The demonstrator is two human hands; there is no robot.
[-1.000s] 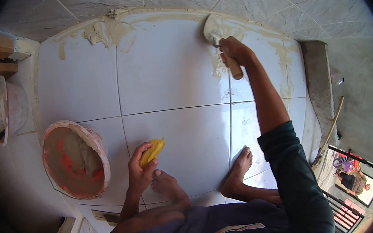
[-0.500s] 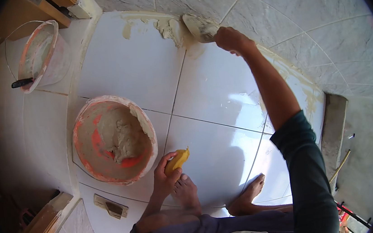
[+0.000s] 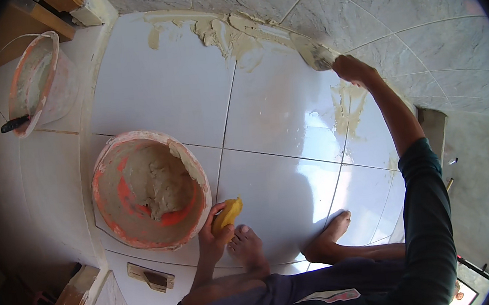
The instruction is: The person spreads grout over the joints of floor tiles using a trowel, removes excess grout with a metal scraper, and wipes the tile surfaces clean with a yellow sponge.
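My right hand (image 3: pixel 354 70) is closed round the handle of a trowel (image 3: pixel 313 53), its blade against the joint where the white floor tiles (image 3: pixel 269 99) meet the grey marbled wall tiles (image 3: pixel 360 9). Beige grout (image 3: pixel 244 33) is smeared along that joint, thickest left of the blade. A yellow sponge (image 3: pixel 227 214) is gripped in my left hand (image 3: pixel 211 237), low over the floor beside my foot. Just left of this hand stands an orange tub (image 3: pixel 102 191) crusted with grout, a thick wet heap of mix (image 3: pixel 161 179) inside it.
At the far left stands a second, smeared bucket (image 3: pixel 62 91) with a wire handle and black grip. A small wooden float-like block (image 3: pixel 151 277) lies on the floor near my left foot. Grout smears (image 3: pixel 349 109) mark the tiles at right. A grey ledge (image 3: pixel 434 126) borders the right side.
My right hand has drawn the trowel rightward along the wall joint, leaving a spread strip of grout behind it. The left hand still holds the sponge in nearly the same place.
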